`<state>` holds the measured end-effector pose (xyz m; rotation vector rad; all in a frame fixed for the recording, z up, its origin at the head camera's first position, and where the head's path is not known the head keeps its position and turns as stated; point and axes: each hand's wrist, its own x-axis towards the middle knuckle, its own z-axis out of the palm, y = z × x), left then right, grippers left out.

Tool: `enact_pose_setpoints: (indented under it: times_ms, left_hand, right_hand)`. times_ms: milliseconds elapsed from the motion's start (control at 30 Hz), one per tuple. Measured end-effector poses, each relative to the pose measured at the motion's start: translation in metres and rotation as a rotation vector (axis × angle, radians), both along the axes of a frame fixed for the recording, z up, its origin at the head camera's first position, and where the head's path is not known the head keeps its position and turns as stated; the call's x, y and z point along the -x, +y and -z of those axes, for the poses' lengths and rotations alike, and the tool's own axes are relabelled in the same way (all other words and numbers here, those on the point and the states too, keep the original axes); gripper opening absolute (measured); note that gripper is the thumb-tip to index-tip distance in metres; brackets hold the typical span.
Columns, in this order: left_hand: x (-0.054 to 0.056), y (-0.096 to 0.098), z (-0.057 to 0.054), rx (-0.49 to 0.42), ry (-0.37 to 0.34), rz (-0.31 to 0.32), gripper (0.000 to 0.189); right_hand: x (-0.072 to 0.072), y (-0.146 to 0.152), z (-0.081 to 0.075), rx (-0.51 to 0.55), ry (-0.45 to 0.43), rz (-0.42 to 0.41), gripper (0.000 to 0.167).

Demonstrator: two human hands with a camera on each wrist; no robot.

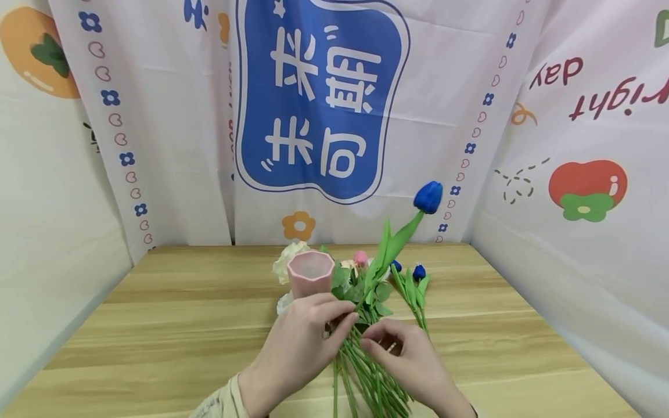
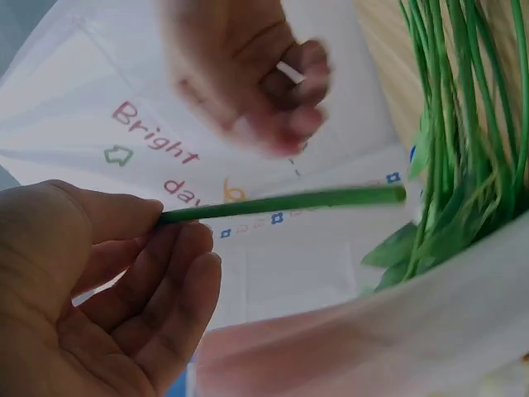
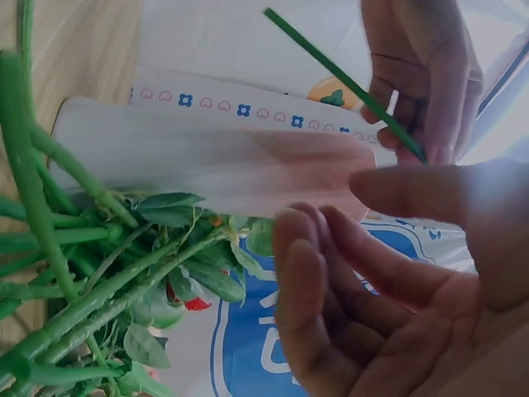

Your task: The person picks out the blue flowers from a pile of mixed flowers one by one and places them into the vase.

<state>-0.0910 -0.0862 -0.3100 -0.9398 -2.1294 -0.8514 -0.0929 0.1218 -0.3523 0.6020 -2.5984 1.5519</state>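
Note:
My left hand [image 1: 305, 331] pinches the green stem of a blue tulip [image 1: 428, 197] between thumb and fingertips. The bloom leans up and to the right over the table. In the left wrist view the cut end of the stem [image 2: 289, 204] sticks out past the fingers. Just to the right is my right hand [image 1: 413, 354], its fingers loosely bent, with a gap between thumb and fingertips in the right wrist view. A bundle of green stems [image 1: 373, 377] lies below both hands. Behind the left hand stands a pink faceted vase [image 1: 310, 285], its lower part hidden.
White flowers [image 1: 289, 259] and a pink tulip bud [image 1: 360, 258] lie around the vase, among green leaves [image 1: 383, 292]. More blue tulips [image 1: 419, 273] lie to the right on the wooden table [image 1: 183, 325]. Printed cloth [image 1: 428, 133] hangs at the back and sides.

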Motion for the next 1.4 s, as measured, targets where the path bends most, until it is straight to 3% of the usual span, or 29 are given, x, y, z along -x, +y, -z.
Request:
enact_pose_setpoints:
  times_ms: [200,300,467,633,800,1400]
  left_hand:
    - [0.005,-0.003,-0.026,0.143,0.161,0.0,0.005]
    - [0.007,-0.002,-0.039,0.199,0.215,0.02,0.007]
    - [0.011,0.005,-0.062,0.292,0.314,0.044,0.026]
    - [0.017,0.011,-0.076,0.415,0.372,0.011,0.028]
    - [0.025,0.014,-0.08,0.515,0.369,-0.046,0.02]
    - [0.046,0.007,-0.076,0.585,0.304,-0.106,0.027]
  right_hand:
    - [0.002,0.003,0.003,-0.069,0.053,-0.1,0.013]
    - [0.001,0.003,0.004,-0.079,0.048,-0.113,0.011]
    - [0.001,0.002,0.004,-0.102,0.02,-0.113,0.014]
    - [0.001,0.001,0.003,-0.097,0.0,-0.124,0.018]
    - [0.002,0.001,0.002,-0.091,-0.021,-0.131,0.02]
    - [0.005,0.004,0.005,-0.124,-0.037,-0.155,0.014]
